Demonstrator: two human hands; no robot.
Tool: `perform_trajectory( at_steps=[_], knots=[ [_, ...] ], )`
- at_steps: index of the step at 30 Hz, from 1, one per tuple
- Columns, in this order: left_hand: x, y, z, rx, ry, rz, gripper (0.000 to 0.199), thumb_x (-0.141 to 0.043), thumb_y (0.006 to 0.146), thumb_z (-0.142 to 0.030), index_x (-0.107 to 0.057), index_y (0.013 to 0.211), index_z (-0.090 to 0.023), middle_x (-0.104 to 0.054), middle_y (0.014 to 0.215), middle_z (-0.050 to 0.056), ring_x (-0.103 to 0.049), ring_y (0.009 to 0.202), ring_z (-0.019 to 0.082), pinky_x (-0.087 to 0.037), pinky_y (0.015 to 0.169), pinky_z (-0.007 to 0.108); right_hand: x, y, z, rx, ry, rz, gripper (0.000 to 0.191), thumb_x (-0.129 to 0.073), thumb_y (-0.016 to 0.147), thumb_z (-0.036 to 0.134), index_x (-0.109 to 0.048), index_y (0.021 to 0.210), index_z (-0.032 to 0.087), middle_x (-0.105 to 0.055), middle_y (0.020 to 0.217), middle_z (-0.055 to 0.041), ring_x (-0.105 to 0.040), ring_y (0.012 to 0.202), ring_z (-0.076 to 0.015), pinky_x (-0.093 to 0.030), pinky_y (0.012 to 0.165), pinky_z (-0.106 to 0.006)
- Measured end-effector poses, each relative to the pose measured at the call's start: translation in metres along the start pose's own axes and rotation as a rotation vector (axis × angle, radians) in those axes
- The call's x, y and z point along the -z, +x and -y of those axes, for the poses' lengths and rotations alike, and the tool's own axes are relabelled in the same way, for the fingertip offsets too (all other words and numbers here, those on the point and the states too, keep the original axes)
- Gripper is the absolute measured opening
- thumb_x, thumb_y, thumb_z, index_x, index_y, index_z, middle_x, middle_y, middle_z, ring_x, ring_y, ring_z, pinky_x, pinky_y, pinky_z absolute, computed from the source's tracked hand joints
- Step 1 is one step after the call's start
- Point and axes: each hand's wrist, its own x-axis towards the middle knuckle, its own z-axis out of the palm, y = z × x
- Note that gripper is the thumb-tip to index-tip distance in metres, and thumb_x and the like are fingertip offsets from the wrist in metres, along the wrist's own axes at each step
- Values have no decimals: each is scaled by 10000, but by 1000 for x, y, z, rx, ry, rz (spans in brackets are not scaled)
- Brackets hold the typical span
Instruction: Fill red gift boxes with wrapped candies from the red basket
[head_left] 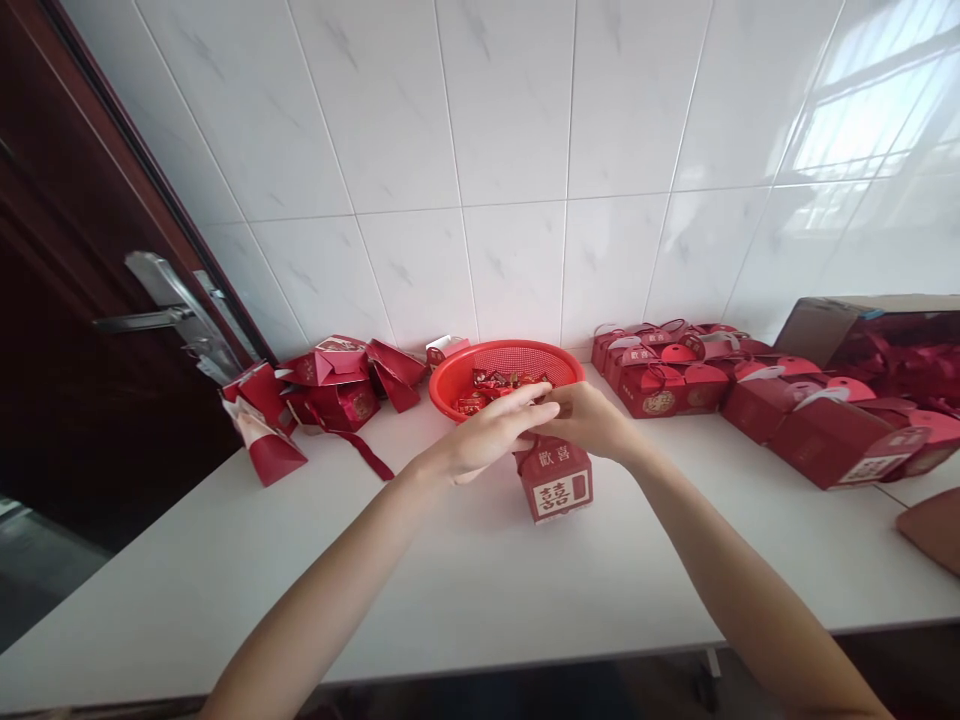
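A small red gift box (556,484) with a cream character panel stands at the middle of the white table (450,600). Over its top, my left hand (495,430) and my right hand (585,415) meet, fingertips close together. The fingers of my right hand bend down at the box's top. My left hand's fingers reach across toward the right hand, and what lies beneath them is hidden. Just behind the hands is a red plastic basket (506,350) holding wrapped sweets (480,400).
Several red boxes and folded pieces (337,385) lie at the left, with a ribbon (364,455). Rows of closed red boxes (675,385) fill the right back, beside a cardboard box (817,325). A tiled wall borders the table, and a dark door stands left.
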Motion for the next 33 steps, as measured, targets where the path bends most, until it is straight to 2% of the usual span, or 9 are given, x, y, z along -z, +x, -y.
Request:
perform_trajectory(
  at_steps=[6,10,13,17,19,22,24,28,33],
  knots=[
    [-13,8,8,-73,75,17,569,-654,863,-265,-549,1422,-254,-690,1296,96,-643,1226,295,-578,965,437,6,-9,-12,-41,-5,-211,226,-631,692,324,-509,569,179,-488,557,27,-446,569,-109,-315,505,-237],
    [-25,14,34,-247,283,-190,659,-744,772,-193,-544,1397,-250,-677,1314,87,-624,1237,291,-554,993,438,10,-17,-19,-48,91,-297,253,-666,721,389,-555,630,182,-534,589,10,-489,586,-133,-358,500,-244],
    [-35,20,54,-402,460,-378,532,-731,809,-220,-590,1322,-233,-688,1221,98,-637,1167,282,-527,1001,456,11,-23,-20,-61,160,-283,262,-678,725,411,-590,656,174,-567,613,0,-515,603,-143,-391,516,-252],
    [-44,29,72,-440,606,-547,454,-734,810,-290,-634,1245,-206,-610,1136,117,-604,1140,305,-506,1002,493,10,-29,-21,-79,164,-233,226,-650,703,356,-551,605,178,-546,606,12,-484,589,-120,-366,523,-243],
    [-48,32,77,-416,659,-516,367,-742,791,-299,-680,1135,-192,-584,1128,122,-588,1145,317,-496,1009,509,10,-30,-25,-71,127,-225,227,-639,694,339,-518,582,184,-523,596,20,-459,581,-111,-344,523,-240],
    [-55,35,83,-343,719,-369,128,-710,802,-284,-692,877,-181,-610,1064,119,-588,1118,324,-511,965,509,11,-31,-32,-69,58,-246,249,-623,677,326,-454,553,194,-459,568,38,-421,568,-100,-318,522,-239],
    [-60,37,87,-315,722,-290,98,-648,851,-271,-669,810,-184,-639,1011,110,-597,1089,313,-521,932,495,12,-31,-36,-90,40,-258,255,-606,672,327,-425,545,201,-437,553,44,-412,555,-98,-315,517,-240],
    [-68,41,90,-321,688,-228,168,-547,925,-266,-692,922,-182,-668,1033,122,-603,1105,312,-500,964,512,13,-32,-41,-132,124,-286,252,-619,673,362,-454,570,202,-481,566,39,-468,548,-107,-368,525,-250],
    [-59,38,89,-356,440,-180,462,-585,931,-462,-599,1300,-185,-571,1399,149,-505,1345,304,-414,1131,490,41,-35,-50,-170,272,-438,278,-729,652,394,-542,627,190,-600,589,1,-550,554,-127,-453,546,-258]
  ],
)
